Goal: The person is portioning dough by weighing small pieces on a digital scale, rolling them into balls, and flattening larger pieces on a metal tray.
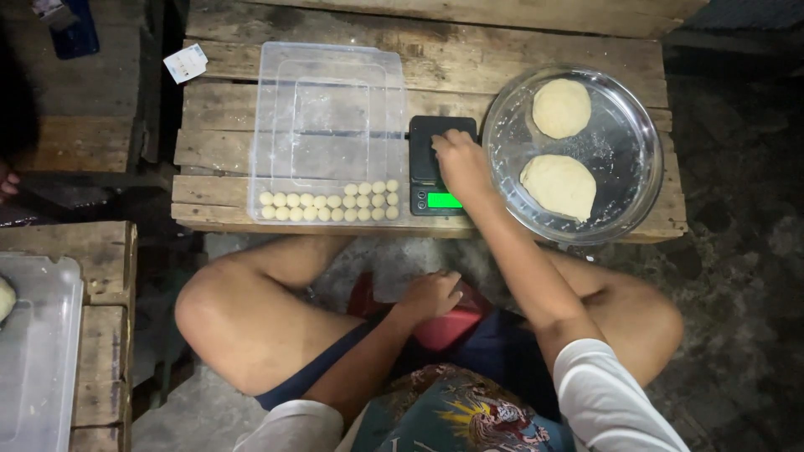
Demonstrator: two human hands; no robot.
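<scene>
While right hand (462,163) presses scale (435,172), beneath

Two flat dough discs (561,146) in one glass dish (645,151) — twenty-four dough balls (331,202) — one scale (437,180), one clear tray (327,92).

1. Right hand (462,163): fingers bent, resting on top of a small black scale (437,167); the scale's green display shows just below the hand.
2. Left hand (429,295): loosely closed, resting on a red stool (448,328) between the person's knees, well apart from the right hand.
3. Clear round dish (624,134): just right of the right hand, holding two flat dough pieces (559,186).
4. Clear rectangular tray (327,125): left of the right hand, with two rows of small dough balls (331,202) along its near edge.
5. Worktop (226,117): weathered wooden planks, carrying tray, scale and dish.
</scene>
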